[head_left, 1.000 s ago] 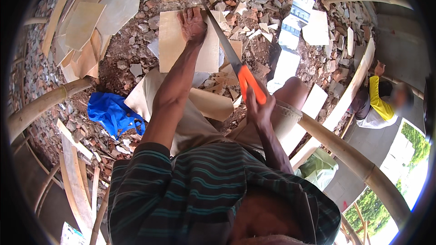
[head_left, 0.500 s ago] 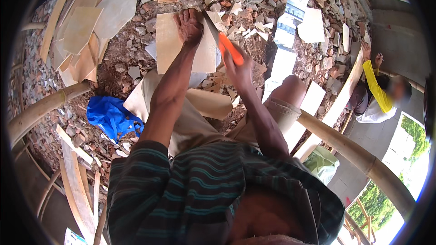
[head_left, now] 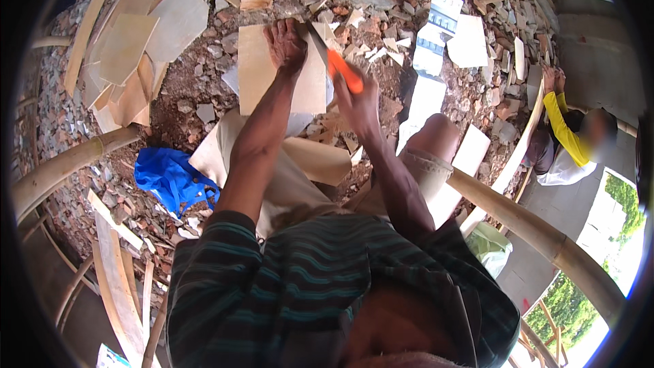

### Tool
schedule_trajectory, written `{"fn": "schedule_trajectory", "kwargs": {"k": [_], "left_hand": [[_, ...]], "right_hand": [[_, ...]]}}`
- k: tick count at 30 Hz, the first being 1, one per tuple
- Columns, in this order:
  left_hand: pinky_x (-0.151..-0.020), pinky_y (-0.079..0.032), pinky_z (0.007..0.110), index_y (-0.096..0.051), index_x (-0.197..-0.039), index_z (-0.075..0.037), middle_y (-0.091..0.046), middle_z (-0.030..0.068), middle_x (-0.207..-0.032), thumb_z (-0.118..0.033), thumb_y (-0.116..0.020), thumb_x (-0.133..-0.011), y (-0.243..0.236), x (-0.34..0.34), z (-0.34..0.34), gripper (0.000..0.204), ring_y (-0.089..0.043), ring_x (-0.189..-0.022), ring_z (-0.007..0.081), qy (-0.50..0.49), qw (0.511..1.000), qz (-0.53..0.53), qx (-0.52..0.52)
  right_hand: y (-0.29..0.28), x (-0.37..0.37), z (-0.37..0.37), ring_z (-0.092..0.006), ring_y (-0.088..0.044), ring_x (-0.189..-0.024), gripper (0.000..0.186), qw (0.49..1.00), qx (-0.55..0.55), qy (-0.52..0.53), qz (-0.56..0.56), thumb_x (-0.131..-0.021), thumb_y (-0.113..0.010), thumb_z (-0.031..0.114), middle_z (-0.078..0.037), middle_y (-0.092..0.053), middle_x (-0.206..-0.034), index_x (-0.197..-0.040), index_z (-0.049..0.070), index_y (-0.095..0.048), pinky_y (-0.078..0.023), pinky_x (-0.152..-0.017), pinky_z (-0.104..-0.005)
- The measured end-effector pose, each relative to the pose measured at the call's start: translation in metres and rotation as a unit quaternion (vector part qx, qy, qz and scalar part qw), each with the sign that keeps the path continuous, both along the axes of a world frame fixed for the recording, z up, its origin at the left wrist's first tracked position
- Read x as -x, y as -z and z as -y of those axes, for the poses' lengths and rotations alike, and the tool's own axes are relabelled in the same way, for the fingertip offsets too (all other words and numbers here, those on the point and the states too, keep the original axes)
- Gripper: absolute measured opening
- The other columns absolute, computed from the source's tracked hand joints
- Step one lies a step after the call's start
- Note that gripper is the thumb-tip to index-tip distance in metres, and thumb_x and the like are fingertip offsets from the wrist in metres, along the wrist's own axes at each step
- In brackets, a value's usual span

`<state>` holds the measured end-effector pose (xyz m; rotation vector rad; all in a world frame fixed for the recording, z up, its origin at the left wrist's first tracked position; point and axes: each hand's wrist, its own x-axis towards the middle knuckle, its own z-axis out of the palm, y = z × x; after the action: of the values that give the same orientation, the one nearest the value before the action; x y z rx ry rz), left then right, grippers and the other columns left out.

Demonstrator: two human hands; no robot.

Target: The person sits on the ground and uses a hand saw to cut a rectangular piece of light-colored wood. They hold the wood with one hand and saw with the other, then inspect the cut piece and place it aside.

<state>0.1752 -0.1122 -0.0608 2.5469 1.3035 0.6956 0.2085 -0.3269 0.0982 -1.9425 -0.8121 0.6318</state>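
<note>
My left hand [head_left: 286,44] lies with its fingers apart on a square pale plywood sheet [head_left: 255,85], toward the sheet's far edge, with the palm pressed down. My right hand [head_left: 357,99] grips the orange handle [head_left: 344,68] of a handsaw, whose dark blade [head_left: 315,33] runs forward at the right part of the sheet, beside my left hand. The blade's contact with the wood is too small to make out. More curved pieces of thin board [head_left: 317,157] lie under and beside my legs, nearer to me than the sheet.
Rubble and scattered board offcuts [head_left: 177,17] cover the ground. A blue cloth bag [head_left: 170,177] lies at the left. Bamboo poles [head_left: 524,228] cross both sides. A co-worker in yellow sleeves [head_left: 569,129] is at the right, hands raised by a long pale plank [head_left: 511,157].
The saw and my right hand have moved forward and up from the first frame, changing little in the last half second. The co-worker's arms have risen along the plank.
</note>
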Motion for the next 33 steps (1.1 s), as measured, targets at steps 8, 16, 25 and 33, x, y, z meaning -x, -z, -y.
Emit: {"fn": "schedule_trajectory", "kwargs": {"k": [8, 16, 25, 33], "left_hand": [[-0.112, -0.024, 0.049, -0.051, -0.122, -0.007, -0.057, 0.0133, -0.117, -0.009, -0.052, -0.079, 0.003, -0.001, -0.001, 0.043, -0.046, -0.123, 0.0288, 0.009, 1.0, 0.004, -0.003], [-0.11, -0.026, 0.049, -0.054, -0.113, -0.006, -0.058, 0.0143, -0.114, -0.008, -0.052, -0.079, 0.006, -0.002, -0.001, 0.034, -0.048, -0.119, 0.0304, 0.005, 0.999, 0.029, -0.016], [-0.111, -0.026, 0.05, -0.053, -0.116, -0.006, -0.058, 0.0149, -0.113, -0.009, -0.056, -0.078, 0.006, -0.001, -0.004, 0.038, -0.048, -0.12, 0.0306, 0.002, 0.999, 0.017, -0.046], [-0.11, -0.026, 0.05, -0.053, -0.119, -0.006, -0.057, 0.0145, -0.117, -0.011, -0.059, -0.076, 0.005, -0.001, 0.0, 0.043, -0.047, -0.12, 0.0302, 0.015, 1.0, 0.004, -0.001]], "right_hand": [[-0.047, 0.012, 0.028, -0.0147, -0.065, -0.08, 0.036, 0.998, 0.05, 0.021, 0.031, -0.093, -0.058, 0.018, -0.014, -0.071, -0.092, -0.122, -0.004, -0.061, -0.052, -0.074, -0.028], [-0.029, 0.027, 0.07, -0.0133, -0.06, -0.071, 0.037, 0.995, -0.055, 0.036, 0.08, -0.093, -0.059, 0.02, -0.013, -0.07, -0.087, -0.122, -0.002, -0.061, -0.05, -0.067, -0.0295], [-0.005, 0.009, -0.003, -0.0232, -0.07, -0.08, 0.033, 0.999, 0.024, 0.024, -0.006, -0.092, -0.06, 0.016, -0.02, -0.069, -0.09, -0.12, -0.002, -0.061, -0.053, -0.07, -0.0355], [-0.016, 0.013, 0.055, -0.0186, -0.067, -0.088, 0.038, 0.987, 0.083, 0.122, -0.056, -0.093, -0.06, 0.02, -0.016, -0.071, -0.099, -0.119, -0.007, -0.061, -0.052, -0.083, -0.0311]]}}
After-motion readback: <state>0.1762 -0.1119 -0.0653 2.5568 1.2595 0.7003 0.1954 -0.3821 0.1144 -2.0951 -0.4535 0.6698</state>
